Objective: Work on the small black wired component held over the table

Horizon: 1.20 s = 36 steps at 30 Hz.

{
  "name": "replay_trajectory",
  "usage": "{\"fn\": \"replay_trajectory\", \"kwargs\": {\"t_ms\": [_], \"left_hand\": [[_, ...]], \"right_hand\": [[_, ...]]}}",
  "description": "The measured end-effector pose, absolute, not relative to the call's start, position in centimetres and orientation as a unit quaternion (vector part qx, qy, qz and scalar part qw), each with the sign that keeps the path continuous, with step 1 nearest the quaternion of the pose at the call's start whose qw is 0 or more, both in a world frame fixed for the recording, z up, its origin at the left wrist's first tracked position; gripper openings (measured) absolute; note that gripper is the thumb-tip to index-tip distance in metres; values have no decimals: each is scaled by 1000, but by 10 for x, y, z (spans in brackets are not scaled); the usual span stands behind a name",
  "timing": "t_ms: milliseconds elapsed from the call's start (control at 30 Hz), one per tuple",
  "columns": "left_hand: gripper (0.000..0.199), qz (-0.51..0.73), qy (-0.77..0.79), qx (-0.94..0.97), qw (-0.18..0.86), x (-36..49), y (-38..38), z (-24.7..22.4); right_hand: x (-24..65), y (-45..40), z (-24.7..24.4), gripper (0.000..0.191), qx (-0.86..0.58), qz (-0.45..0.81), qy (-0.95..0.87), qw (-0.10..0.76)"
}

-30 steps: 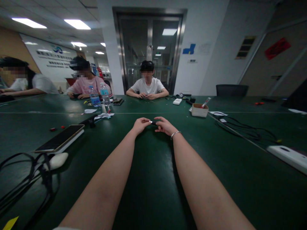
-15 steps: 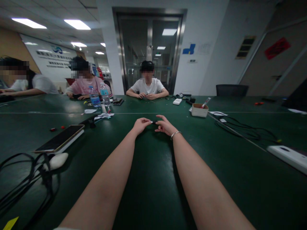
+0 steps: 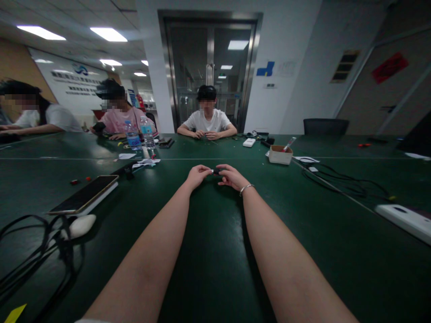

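Observation:
Between my two hands is a small black piece with a silvery end, held over the green table. It is too small to tell its kind. My left hand pinches the silvery end between thumb and fingertips. From the other side, my right hand has its index finger and thumb closed on the black end, with the other fingers curled below. A silver bracelet circles my right wrist.
At left lie a phone on a white object, a white mouse-like object and black cables. Bottles and a small box stand farther off. At right is a white power strip. Several people sit around the table.
My right index finger, raised before, has come down onto the black piece. My left hand has hardly moved. The person in pink at the left has lifted a hand holding something dark.

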<state>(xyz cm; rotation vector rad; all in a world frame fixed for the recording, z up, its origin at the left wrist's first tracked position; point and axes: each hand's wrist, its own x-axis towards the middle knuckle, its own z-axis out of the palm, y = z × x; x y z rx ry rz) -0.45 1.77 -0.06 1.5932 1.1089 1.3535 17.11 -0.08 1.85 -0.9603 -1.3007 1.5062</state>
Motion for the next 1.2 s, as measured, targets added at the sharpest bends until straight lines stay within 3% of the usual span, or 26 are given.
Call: {"fn": "replay_trajectory", "kwargs": {"t_ms": [67,200,333,467,600,900,1200], "left_hand": [[26,530,431,625,378,-5,18,-1],[25,530,429,625,380,-5,20,-3],[25,533,425,624,382,-4,20,-4],[25,532,427,624,380,-3,19,-2],[25,531,430,624,380,-4,17,-1],[25,514,443,635,368,-4,18,-1],[46,446,527,670,274,-4,16,-2]], "right_hand": [[171,0,18,26,-386,606,-522,459],[171,-1,19,13,-399,609,-513,456],[171,1,18,23,-395,608,-512,460],[171,3,17,12,-393,610,-513,458],[171,2,16,20,-386,610,-515,462],[173,4,15,5,-382,612,-522,456],[171,1,17,4,-380,611,-528,451]]}}
